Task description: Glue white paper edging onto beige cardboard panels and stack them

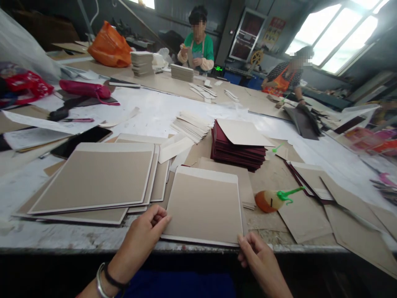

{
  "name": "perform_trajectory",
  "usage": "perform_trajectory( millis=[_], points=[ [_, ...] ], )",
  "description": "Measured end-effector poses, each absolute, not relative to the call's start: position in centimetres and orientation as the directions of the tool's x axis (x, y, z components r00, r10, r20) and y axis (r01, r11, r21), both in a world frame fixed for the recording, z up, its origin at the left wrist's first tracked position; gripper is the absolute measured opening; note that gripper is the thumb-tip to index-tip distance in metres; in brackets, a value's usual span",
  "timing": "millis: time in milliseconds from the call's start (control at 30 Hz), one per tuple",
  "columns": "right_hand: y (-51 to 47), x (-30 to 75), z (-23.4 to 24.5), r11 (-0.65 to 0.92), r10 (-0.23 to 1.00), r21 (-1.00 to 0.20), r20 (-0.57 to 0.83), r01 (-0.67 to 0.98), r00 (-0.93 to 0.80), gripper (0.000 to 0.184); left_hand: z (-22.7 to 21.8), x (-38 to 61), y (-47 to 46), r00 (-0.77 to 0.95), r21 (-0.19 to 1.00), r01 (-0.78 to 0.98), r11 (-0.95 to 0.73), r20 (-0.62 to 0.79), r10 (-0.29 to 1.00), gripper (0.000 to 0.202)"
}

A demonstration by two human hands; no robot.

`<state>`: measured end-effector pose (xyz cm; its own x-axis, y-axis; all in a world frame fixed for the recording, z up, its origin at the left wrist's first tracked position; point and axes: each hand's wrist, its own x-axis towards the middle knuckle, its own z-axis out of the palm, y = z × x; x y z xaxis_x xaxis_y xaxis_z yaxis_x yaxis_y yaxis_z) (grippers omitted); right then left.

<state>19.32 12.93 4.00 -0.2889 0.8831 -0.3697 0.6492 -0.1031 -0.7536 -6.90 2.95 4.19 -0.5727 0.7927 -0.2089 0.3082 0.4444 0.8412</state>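
In front of me a beige cardboard panel (204, 203) with a pale border and a white strip along its far edge lies at the table's near edge. My left hand (152, 225) pinches its near left corner, fingers curled. At the near right corner, my right hand (252, 248) grips the same panel between thumb and fingers. Similar bordered panels (96, 178) are stacked loosely to the left. Behind the panel stands a pile of dark red sheets (237, 151) topped by a cream sheet (243, 131).
A squeeze bottle of amber liquid (269, 201) with a green nozzle lies right of the panel, near scattered boards (305, 217). A black phone (82, 140) and cream strips (190, 126) lie farther back. Two people (198, 45) work across the table, beyond an orange bag (110, 45).
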Motion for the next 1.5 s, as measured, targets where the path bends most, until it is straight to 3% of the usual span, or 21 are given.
perform_trajectory(
  millis=[233,467,667,1000,1500],
  points=[
    [12.5,18.7,3.9,-0.144,0.911,-0.785,-0.342,0.603,-0.228,0.029,4.1,-7.2,3.2,-0.586,0.782,0.315,0.538,-0.285,0.759,0.04],
    [12.4,18.4,3.3,-0.171,0.927,-0.796,-0.33,0.581,-0.179,0.027,2.0,-7.9,2.6,-0.595,0.767,0.4,0.502,-0.2,0.779,0.04],
    [12.5,18.8,2.7,-0.181,0.919,-0.818,-0.338,0.546,-0.202,0.03,3.5,-7.2,3.1,-0.603,0.778,0.385,0.496,-0.195,0.774,0.037],
    [12.7,19.2,1.7,-0.083,0.95,-0.819,-0.238,0.568,-0.203,0.035,4.4,-6.4,2.8,-0.613,0.828,0.374,0.417,-0.117,0.781,0.025],
    [12.6,19.0,4.0,-0.032,0.921,-0.787,-0.263,0.616,-0.287,0.034,4.6,-6.2,2.1,-0.586,0.819,0.408,0.403,-0.103,0.804,0.027]
  ],
)
